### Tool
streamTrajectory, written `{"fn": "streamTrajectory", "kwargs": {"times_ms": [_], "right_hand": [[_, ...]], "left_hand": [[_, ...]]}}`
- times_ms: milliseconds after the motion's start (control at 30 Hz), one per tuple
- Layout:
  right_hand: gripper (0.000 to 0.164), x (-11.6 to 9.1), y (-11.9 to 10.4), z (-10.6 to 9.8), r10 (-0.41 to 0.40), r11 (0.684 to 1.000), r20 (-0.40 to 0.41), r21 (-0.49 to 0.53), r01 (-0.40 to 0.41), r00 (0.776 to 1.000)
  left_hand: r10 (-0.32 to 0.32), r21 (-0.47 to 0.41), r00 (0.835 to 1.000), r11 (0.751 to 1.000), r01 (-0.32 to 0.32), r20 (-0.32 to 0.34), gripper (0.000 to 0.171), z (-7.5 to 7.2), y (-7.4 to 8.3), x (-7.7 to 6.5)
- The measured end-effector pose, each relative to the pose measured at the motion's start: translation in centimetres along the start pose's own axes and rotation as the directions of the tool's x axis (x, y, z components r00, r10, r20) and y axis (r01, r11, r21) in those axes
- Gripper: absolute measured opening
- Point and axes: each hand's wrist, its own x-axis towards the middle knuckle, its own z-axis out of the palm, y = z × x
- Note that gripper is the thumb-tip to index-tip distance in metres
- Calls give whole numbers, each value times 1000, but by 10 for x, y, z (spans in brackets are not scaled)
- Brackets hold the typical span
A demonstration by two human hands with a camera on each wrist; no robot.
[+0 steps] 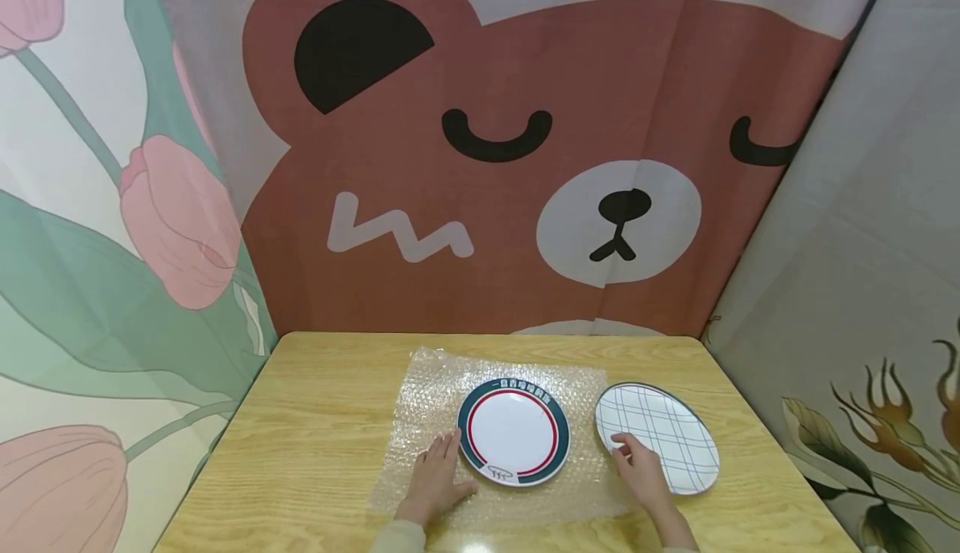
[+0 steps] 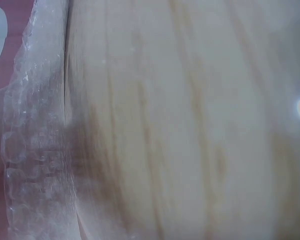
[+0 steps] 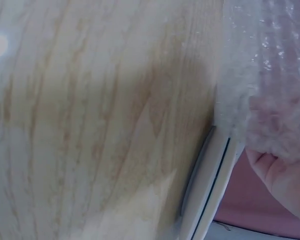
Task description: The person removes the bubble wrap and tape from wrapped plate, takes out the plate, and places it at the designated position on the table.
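Observation:
A round white plate (image 1: 513, 436) with a dark teal rim and a red ring lies on a sheet of clear bubble wrap (image 1: 427, 395). My left hand (image 1: 437, 478) rests on the wrap at the plate's left, with straight fingers whose tips reach the rim. To the right lies an oval white plate (image 1: 667, 428) with a blue grid pattern. Over its left edge, my right hand (image 1: 641, 470) has curled fingers close to the thumb. In the right wrist view, bubble wrap (image 3: 240, 75) covers those fingertips, which seem to pinch it, beside the oval plate's edge (image 3: 210, 185).
The wooden table (image 1: 300, 436) carries everything. Behind it hangs a curtain with a printed bear (image 1: 585, 78). Floral curtains (image 1: 75, 303) stand close on both sides.

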Motion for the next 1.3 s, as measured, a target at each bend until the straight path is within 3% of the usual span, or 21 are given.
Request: {"fn": "streamTrajectory", "kwargs": {"times_ms": [233, 500, 900, 1133, 1300], "right_hand": [[16, 0, -3, 0, -24, 999, 35, -29, 25, 999], [19, -1, -8, 4, 11, 1000, 96, -20, -9, 995], [23, 2, -14, 16, -2, 999, 102, -42, 7, 995], [29, 1, -16, 23, -28, 1000, 86, -5, 29, 996], [32, 0, -16, 29, -45, 994, 54, 103, 40, 998]], "left_hand": [[-6, -1, 1000, 1000, 6, 0, 86, 1, -1, 1], [8, 17, 1000, 1000, -8, -1, 86, 0, -1, 0], [10, 24, 1000, 1000, -10, -1, 85, -4, 3, -1], [7, 17, 1000, 1000, -7, 4, 85, -4, 3, -1], [4, 10, 1000, 1000, -4, 5, 85, -3, 2, -1]]}}
